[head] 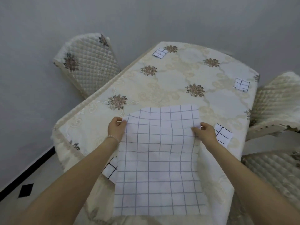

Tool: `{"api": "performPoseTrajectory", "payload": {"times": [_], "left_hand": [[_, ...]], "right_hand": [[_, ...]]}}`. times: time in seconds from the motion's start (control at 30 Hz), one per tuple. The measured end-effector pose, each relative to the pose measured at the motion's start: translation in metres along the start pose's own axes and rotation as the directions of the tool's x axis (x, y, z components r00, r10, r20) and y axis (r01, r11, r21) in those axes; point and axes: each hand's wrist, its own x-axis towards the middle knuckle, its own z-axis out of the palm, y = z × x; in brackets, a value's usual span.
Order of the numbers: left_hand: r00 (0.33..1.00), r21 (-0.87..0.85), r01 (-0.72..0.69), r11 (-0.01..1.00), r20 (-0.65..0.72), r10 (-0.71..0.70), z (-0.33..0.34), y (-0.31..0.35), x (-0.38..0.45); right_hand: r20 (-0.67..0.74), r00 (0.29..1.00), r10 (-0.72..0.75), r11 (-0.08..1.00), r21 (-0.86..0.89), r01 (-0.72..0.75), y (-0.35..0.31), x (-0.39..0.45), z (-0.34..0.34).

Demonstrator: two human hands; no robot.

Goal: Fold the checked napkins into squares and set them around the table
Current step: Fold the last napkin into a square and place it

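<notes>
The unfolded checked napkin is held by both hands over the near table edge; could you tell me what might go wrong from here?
1. Much of the unfolded napkin hangs past the table edge, so it may slide off if either hand lets go.
2. The left hand and right hand grip at uneven heights, so the fold may come out skewed.
3. Dragging it could shift the folded napkin beside the right hand.

Open checked napkin (159, 153) pinched between left hand (116, 127) and right hand (205, 133)
</notes>
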Motion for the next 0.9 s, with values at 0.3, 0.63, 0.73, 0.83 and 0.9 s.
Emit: {"api": "performPoseTrajectory", "payload": {"times": [0.3,0.63,0.73,0.83,0.9], "left_hand": [[0.981,-0.047,0.153,0.987,-0.112,-0.158,-0.019,-0.014,0.075],[0.979,0.127,0.103,0.987,-0.188,-0.078,-0.041,-0.057,0.175],[0.976,0.185,0.104,0.977,-0.210,-0.064,-0.038,-0.073,0.180],[0.973,0.153,0.099,0.983,-0.220,-0.064,-0.034,-0.076,0.177],[0.965,0.092,0.105,0.990,-0.250,-0.079,-0.032,-0.073,0.175]], "right_hand": [[0.014,0.993,-0.117,0.970,-0.214,0.117,-0.050,0.072,0.089],[0.008,0.990,-0.139,0.954,-0.266,0.136,-0.054,0.151,0.191],[-0.019,0.990,-0.141,0.945,-0.301,0.128,-0.043,0.156,0.203],[-0.064,0.987,-0.144,0.949,-0.291,0.120,-0.038,0.155,0.205],[-0.078,0.987,-0.142,0.957,-0.265,0.116,-0.039,0.153,0.203]]}}
